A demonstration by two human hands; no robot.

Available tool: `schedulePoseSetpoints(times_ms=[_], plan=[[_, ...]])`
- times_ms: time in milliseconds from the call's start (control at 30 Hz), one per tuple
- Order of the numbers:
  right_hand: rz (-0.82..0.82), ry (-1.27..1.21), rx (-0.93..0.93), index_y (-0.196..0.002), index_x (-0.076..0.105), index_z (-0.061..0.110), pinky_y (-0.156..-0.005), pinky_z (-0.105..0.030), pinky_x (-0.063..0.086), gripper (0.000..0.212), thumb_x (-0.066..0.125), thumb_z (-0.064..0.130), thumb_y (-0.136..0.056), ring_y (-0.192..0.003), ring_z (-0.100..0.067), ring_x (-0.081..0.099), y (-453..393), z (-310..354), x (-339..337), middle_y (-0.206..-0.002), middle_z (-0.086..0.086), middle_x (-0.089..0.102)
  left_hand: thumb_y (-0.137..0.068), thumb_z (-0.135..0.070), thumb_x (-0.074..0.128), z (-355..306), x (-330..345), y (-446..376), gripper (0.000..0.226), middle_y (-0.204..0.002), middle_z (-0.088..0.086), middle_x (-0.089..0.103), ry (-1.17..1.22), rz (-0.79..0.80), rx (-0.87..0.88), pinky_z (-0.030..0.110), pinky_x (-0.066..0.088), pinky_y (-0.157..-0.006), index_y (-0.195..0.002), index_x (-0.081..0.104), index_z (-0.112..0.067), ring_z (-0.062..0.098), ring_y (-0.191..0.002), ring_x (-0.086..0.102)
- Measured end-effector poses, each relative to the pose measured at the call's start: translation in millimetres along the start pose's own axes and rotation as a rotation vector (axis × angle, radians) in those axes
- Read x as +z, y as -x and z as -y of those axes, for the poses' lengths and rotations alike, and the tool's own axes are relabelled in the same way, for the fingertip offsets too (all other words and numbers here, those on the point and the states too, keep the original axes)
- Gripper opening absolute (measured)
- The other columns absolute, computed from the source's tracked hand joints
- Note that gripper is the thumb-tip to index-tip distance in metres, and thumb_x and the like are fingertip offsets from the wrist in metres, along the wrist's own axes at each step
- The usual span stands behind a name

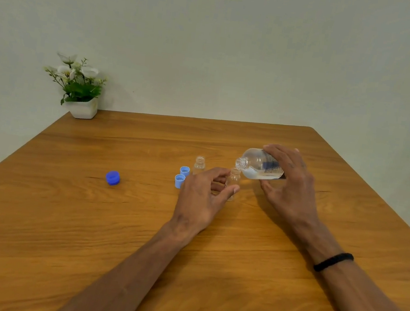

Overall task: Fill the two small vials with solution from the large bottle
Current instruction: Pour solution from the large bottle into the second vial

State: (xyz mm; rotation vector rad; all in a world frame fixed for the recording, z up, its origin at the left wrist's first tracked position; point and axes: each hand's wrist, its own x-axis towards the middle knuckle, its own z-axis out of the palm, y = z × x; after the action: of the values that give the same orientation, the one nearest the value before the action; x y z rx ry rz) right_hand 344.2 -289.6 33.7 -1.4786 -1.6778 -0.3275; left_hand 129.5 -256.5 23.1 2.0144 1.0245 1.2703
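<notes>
My right hand [288, 184] grips the large clear bottle [256, 164], tipped nearly flat with its open neck pointing left, just above the mouth of a small clear vial [233, 181]. My left hand [203, 196] holds that vial upright on the table between thumb and fingers. A second small vial [199, 164], uncapped and seemingly empty, stands just behind and to the left. Two light blue vial caps [182, 176] lie upside down beside it. The bottle's darker blue cap [113, 178] rests further left.
A wooden table [113, 234] carries everything. A small white pot of artificial flowers [78, 87] stands at the far left corner against a plain wall. The table's near edge runs below my forearms.
</notes>
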Motion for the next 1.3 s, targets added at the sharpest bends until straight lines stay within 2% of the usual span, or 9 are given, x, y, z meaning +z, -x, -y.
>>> schedulePoseSetpoints(times_ms=[433, 800, 900, 1000, 1167, 1300], plan=[[-0.006, -0.003, -0.012, -0.145, 0.060, 0.012, -0.128, -0.053, 0.030, 0.078, 0.088, -0.001, -0.074, -0.135, -0.024, 0.056, 0.1, 1.6, -1.4, -0.144, -0.006, 0.061, -0.087, -0.038, 0.081, 1.6, 0.2, -0.7, 0.049, -0.106, -0.007, 0.077, -0.003, -0.005, 0.007, 0.008, 0.056, -0.074, -0.129, 0.070, -0.015, -0.009, -0.084, 0.068], [-0.006, 0.016, -0.019, -0.145, 0.059, 0.011, -0.126, -0.057, 0.032, 0.079, 0.089, -0.001, -0.073, -0.135, -0.025, 0.056, -0.5, 2.4, -0.9, -0.144, -0.009, 0.061, -0.087, -0.037, 0.081, -1.2, -1.2, 0.0, 0.048, -0.102, -0.012, 0.074, 0.012, -0.003, 0.008, 0.006, 0.055, -0.073, -0.128, 0.070, -0.016, -0.011, -0.082, 0.066], [-0.007, 0.011, -0.018, -0.145, 0.059, 0.011, -0.126, -0.058, 0.032, 0.080, 0.089, -0.002, -0.073, -0.135, -0.026, 0.056, -0.8, 2.1, -1.2, -0.144, -0.009, 0.061, -0.087, -0.036, 0.082, -1.3, -0.8, 0.0, 0.044, -0.098, -0.017, 0.072, 0.019, -0.003, 0.004, 0.010, 0.058, -0.074, -0.125, 0.072, -0.016, -0.008, -0.084, 0.069], [-0.009, 0.010, -0.017, -0.145, 0.059, 0.010, -0.126, -0.059, 0.032, 0.080, 0.089, -0.002, -0.073, -0.135, -0.027, 0.056, -0.9, 2.3, -1.0, -0.144, -0.010, 0.062, -0.088, -0.037, 0.081, -0.1, -0.3, -0.6, 0.043, -0.103, -0.011, 0.076, 0.008, -0.001, 0.011, 0.016, 0.061, -0.076, -0.124, 0.073, -0.016, -0.004, -0.087, 0.072], [-0.015, 0.009, -0.025, -0.145, 0.059, 0.010, -0.126, -0.057, 0.032, 0.079, 0.089, -0.002, -0.072, -0.135, -0.026, 0.057, -1.2, 1.3, -0.8, -0.143, -0.009, 0.062, -0.087, -0.036, 0.082, -0.5, -0.6, -0.6, 0.045, -0.101, -0.013, 0.073, 0.021, -0.003, 0.007, 0.009, 0.057, -0.073, -0.126, 0.071, -0.015, -0.008, -0.085, 0.069], [-0.025, -0.002, -0.021, -0.144, 0.060, 0.010, -0.126, -0.058, 0.032, 0.078, 0.088, -0.003, -0.073, -0.134, -0.026, 0.057, -1.0, 2.2, -1.1, -0.143, -0.009, 0.062, -0.087, -0.036, 0.082, -1.0, -0.7, -0.2, 0.046, -0.099, -0.016, 0.071, 0.029, -0.003, 0.002, 0.009, 0.057, -0.074, -0.127, 0.071, -0.015, -0.010, -0.086, 0.068]])
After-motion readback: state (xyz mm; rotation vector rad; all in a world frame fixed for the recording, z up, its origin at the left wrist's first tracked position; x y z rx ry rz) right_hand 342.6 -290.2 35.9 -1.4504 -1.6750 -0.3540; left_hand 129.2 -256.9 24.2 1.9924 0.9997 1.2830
